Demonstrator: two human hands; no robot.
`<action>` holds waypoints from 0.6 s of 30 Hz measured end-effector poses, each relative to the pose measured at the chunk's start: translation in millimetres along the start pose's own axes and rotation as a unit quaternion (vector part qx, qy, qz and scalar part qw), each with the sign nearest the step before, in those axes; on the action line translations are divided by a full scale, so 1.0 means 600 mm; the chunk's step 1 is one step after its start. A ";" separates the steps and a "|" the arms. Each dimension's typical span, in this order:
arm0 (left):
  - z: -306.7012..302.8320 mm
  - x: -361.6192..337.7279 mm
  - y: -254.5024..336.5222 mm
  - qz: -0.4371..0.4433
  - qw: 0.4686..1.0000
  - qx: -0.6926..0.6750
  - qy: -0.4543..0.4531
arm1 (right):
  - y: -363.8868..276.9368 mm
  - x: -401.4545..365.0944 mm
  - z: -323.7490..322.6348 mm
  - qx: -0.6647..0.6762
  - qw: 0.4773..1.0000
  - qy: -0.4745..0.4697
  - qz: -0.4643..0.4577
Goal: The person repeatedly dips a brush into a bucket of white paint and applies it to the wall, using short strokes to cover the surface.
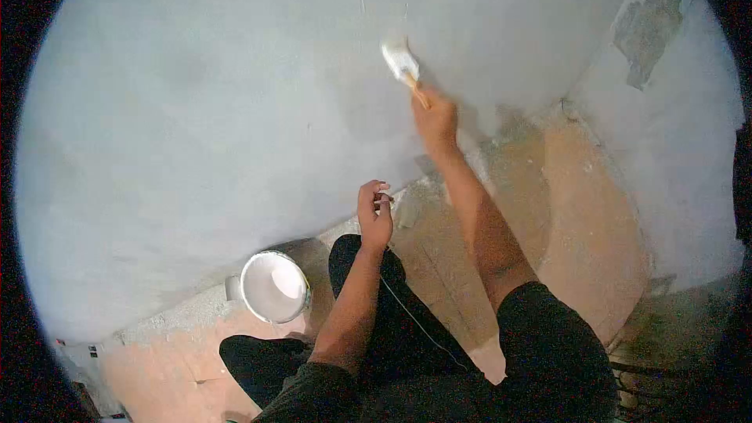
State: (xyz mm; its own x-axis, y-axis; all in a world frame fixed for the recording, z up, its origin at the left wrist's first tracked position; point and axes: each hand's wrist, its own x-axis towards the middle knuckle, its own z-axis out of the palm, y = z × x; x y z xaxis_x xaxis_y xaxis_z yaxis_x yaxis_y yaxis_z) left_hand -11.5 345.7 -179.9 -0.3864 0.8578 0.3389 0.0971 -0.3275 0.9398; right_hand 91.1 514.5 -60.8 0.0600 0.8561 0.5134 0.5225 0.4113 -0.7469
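My right hand (436, 117) is closed round the wooden handle of a paintbrush (402, 61), whose white-coated head lies against or very near the pale grey wall (235, 70). Near my knee, my left hand (376, 210) is raised with its fingers loosely curled and somewhat apart; nothing shows in it. To the lower left of that hand stands a white bucket (274, 287) with white paint inside, close to the foot of the wall.
A second wall (681, 149) with a dark grey patch (648, 27) meets the first at the right. The tan floor (591, 211) has a rough, pale-spattered edge along the wall. My bent legs (407, 298) are below; dark curved rods (638, 392) show at lower right.
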 end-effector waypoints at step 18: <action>-0.001 -0.001 -0.010 0.016 1.000 0.016 0.009 | 0.022 -0.029 0.040 0.175 0.922 -0.158 0.307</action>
State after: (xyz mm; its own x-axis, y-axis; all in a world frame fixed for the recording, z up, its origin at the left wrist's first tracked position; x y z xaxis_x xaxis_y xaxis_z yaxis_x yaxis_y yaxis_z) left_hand -12.1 346.9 -185.9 -0.3997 0.8391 0.3690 0.1388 -0.3425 0.9292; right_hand 76.4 512.6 -90.1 -0.0264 0.9870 -0.1585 0.1619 -0.1523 -0.9750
